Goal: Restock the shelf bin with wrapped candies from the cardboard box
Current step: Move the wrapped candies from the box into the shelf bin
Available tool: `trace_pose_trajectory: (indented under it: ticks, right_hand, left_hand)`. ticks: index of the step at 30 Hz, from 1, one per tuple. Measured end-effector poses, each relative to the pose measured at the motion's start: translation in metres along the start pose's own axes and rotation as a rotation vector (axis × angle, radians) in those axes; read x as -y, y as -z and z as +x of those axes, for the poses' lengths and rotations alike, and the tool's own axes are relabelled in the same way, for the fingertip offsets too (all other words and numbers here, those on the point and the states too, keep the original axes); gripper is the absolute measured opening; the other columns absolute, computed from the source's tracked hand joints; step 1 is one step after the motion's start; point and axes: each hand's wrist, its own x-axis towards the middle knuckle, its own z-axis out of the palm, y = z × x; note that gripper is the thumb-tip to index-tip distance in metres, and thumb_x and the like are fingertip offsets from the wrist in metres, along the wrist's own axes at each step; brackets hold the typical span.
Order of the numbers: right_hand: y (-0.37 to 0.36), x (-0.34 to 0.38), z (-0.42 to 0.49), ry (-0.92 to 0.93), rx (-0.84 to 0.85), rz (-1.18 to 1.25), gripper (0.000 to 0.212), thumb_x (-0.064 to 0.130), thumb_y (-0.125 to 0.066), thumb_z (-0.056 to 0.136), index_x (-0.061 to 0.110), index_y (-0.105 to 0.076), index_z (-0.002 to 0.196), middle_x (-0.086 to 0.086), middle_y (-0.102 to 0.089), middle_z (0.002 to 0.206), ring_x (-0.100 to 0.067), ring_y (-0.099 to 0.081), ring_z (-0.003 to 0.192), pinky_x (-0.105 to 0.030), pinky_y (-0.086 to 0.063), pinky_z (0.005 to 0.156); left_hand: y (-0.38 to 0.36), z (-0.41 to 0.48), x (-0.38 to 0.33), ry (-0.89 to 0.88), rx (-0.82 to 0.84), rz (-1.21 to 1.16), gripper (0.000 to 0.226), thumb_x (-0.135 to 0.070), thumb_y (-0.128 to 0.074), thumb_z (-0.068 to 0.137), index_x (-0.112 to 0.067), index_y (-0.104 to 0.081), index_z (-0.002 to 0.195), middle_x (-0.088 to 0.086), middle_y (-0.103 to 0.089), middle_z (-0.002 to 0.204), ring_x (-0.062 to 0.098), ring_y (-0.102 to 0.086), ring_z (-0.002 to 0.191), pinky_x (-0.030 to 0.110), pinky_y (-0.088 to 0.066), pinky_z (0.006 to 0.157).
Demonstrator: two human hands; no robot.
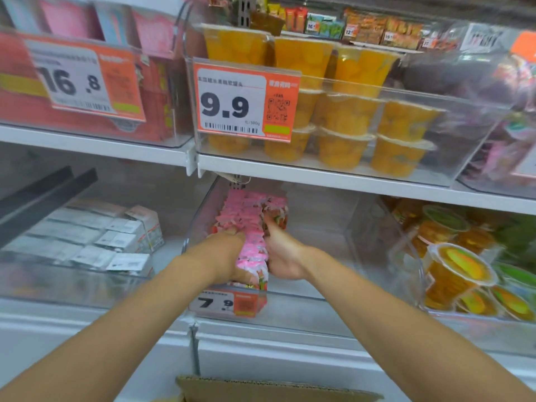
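A stack of pink wrapped candies [249,224] stands in a row inside the clear shelf bin [313,303] on the lower shelf. My left hand [223,250] presses against the stack's left side, fingers curled over the wrappers. On the stack's right side is my right hand [282,253], with its thumb up along the candies. Both hands squeeze the stack between them. The flap of the cardboard box [261,388] shows at the bottom edge; its inside is hidden.
A 7.9 price tag [226,303] hangs on the bin's front. White boxes [95,236] fill the left bin, fruit jelly cups [461,265] the right one. Above, a 9.9 tag [246,103] fronts orange fruit cups [348,117]. The bin's right half holds nothing.
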Motion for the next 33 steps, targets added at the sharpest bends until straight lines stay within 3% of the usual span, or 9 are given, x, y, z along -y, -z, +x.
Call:
trace_pose_trajectory:
  ticks: [5,9,12,16,20,24,29,31,33]
  right_hand:
    - [0.01,0.007,-0.022,0.026,-0.073,-0.058,0.085,0.076,-0.016,0.091,0.022,-0.018,0.156,0.0,-0.021,0.161,-0.02,-0.019,0.149,-0.041,-0.011,0.123]
    - [0.023,0.005,-0.06,0.01,-0.081,-0.327,0.047,0.047,-0.059,0.092,0.018,-0.053,0.129,-0.01,-0.05,0.134,-0.024,-0.054,0.115,-0.036,-0.047,0.101]
    - [0.012,-0.001,-0.075,-0.026,0.02,-0.557,0.04,0.03,-0.075,0.085,0.019,-0.051,0.116,-0.004,-0.061,0.113,-0.014,-0.06,0.088,-0.024,-0.052,0.075]
    - [-0.015,-0.01,-0.064,-0.04,0.035,-0.665,0.04,0.007,-0.071,0.086,0.004,-0.058,0.123,-0.019,-0.069,0.112,-0.025,-0.069,0.09,-0.04,-0.058,0.083]
    - [-0.019,-0.015,-0.047,-0.037,-0.087,-0.662,0.076,0.013,-0.087,0.058,0.002,-0.051,0.124,-0.018,-0.068,0.114,-0.03,-0.07,0.098,-0.05,-0.058,0.084]
    - [-0.022,-0.012,-0.055,-0.06,-0.025,-0.441,0.055,-0.005,-0.075,0.078,0.001,-0.05,0.126,-0.019,-0.064,0.122,-0.029,-0.066,0.108,-0.041,-0.056,0.09]
    - [-0.015,-0.011,-0.052,-0.141,-0.005,-0.302,0.041,-0.002,-0.073,0.082,-0.011,-0.055,0.118,-0.02,-0.069,0.113,-0.03,-0.067,0.107,-0.044,-0.05,0.101]
    - [-0.016,-0.007,-0.057,-0.147,0.017,-0.307,0.028,0.004,-0.074,0.083,-0.005,-0.061,0.107,-0.017,-0.069,0.106,-0.024,-0.068,0.097,-0.041,-0.052,0.099]
    - [-0.01,0.004,-0.067,-0.18,-0.017,-0.365,0.051,0.028,-0.079,0.08,0.001,-0.06,0.119,-0.014,-0.059,0.12,-0.019,-0.066,0.097,-0.035,-0.056,0.091]
  left_hand:
    - [0.003,-0.007,-0.001,-0.019,-0.064,-0.03,0.099,-0.057,-0.068,0.082,-0.006,-0.021,0.153,0.015,-0.023,0.158,0.029,-0.027,0.144,0.035,-0.028,0.117]
    - [0.011,-0.03,0.005,-0.129,-0.324,-0.013,0.071,-0.049,-0.067,0.087,-0.015,-0.045,0.146,0.005,-0.049,0.146,0.022,-0.043,0.134,0.035,-0.035,0.111]
    - [0.007,-0.054,0.016,-0.205,-0.643,0.101,0.049,-0.059,-0.063,0.082,-0.026,-0.069,0.118,-0.008,-0.064,0.124,0.017,-0.046,0.122,0.037,-0.035,0.098]
    - [-0.012,-0.075,0.038,-0.193,-0.625,-0.008,0.093,-0.09,-0.047,0.06,-0.03,-0.061,0.131,-0.001,-0.039,0.153,0.018,-0.024,0.144,0.044,-0.025,0.111]
    - [-0.03,-0.075,0.048,-0.203,-0.572,-0.031,0.091,-0.061,-0.078,0.063,-0.023,-0.052,0.142,0.001,-0.012,0.164,0.013,0.002,0.151,0.046,-0.019,0.12]
    - [-0.039,-0.068,0.05,-0.221,-0.63,0.044,0.076,-0.051,-0.083,0.063,-0.018,-0.065,0.129,0.011,-0.023,0.161,0.026,-0.008,0.151,0.054,-0.023,0.118]
    - [-0.043,-0.065,0.053,-0.234,-0.648,0.19,0.063,-0.056,-0.081,0.063,-0.023,-0.073,0.116,0.015,-0.038,0.154,0.036,-0.019,0.148,0.056,-0.025,0.112]
    - [-0.044,-0.065,0.054,-0.233,-0.635,0.2,0.062,-0.059,-0.077,0.066,-0.025,-0.072,0.117,0.012,-0.036,0.156,0.033,-0.012,0.15,0.055,-0.021,0.115]
    - [-0.041,-0.067,0.052,-0.209,-0.622,0.176,0.071,-0.071,-0.063,0.07,-0.029,-0.066,0.127,0.008,-0.027,0.16,0.027,0.001,0.151,0.055,-0.01,0.12]
